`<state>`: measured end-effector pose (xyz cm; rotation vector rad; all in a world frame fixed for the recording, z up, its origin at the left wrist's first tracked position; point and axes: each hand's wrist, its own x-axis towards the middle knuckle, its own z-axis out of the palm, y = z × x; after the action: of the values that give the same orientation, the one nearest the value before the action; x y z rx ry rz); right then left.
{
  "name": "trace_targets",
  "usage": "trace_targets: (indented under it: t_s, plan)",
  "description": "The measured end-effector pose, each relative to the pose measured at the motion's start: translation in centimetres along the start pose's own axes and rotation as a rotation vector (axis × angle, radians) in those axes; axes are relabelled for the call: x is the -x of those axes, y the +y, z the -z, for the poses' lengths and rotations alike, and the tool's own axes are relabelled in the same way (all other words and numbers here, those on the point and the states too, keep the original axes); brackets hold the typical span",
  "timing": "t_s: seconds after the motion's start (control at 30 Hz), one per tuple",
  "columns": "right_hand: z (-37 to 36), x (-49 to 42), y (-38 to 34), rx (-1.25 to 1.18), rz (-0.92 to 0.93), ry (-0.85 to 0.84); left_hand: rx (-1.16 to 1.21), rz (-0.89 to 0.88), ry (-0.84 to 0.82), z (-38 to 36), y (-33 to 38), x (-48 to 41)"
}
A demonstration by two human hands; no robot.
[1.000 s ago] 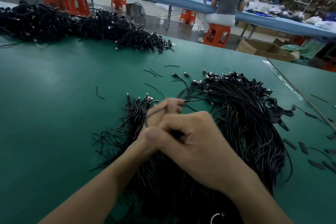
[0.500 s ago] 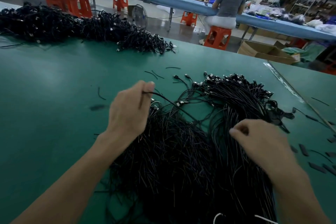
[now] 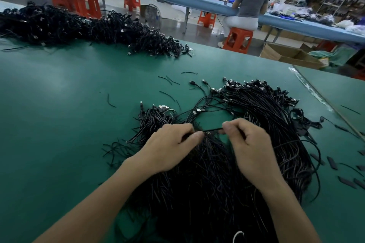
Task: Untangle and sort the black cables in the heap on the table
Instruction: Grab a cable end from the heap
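Note:
A heap of black cables (image 3: pixel 262 124) with USB plugs lies on the green table (image 3: pixel 59 114) in front of me. A smaller bunch of cables (image 3: pixel 152 118) lies at the heap's left side. My left hand (image 3: pixel 169 148) and my right hand (image 3: pixel 250 144) hover over the middle of the heap, close together. Both pinch the same short stretch of one black cable (image 3: pixel 212 129), which runs straight between their fingertips. The rest of that cable is lost in the heap under my hands.
A long tangled pile of black cables (image 3: pixel 83 27) stretches along the far left of the table. Short cable offcuts (image 3: pixel 167 95) and black sleeve pieces (image 3: pixel 331 162) lie scattered around the heap. A person sits at a blue bench (image 3: pixel 296 23) behind. A table seam (image 3: pixel 324 100) runs at the right.
My hands were apart half a second ago, the left lifted with a cable. Now they have come together over the heap's middle and both pinch one cable.

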<state>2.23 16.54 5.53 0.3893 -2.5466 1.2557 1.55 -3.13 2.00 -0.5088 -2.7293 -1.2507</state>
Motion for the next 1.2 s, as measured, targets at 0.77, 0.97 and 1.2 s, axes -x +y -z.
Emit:
trace_targets:
  t_s: [0.77,0.97,1.2]
  plan:
    - [-0.3,1.5,-2.2,0.008,0.025,-0.400,0.551,0.028,0.237,-1.0,1.5,0.2]
    - [1.1,0.3,-2.3,-0.221,0.080,-0.232,0.705,0.161,-0.186,-0.7,3.2,1.3]
    - [-0.6,0.7,-1.5,-0.323,0.013,-0.173,1.336,0.269,-0.507,1.5,4.4,1.2]
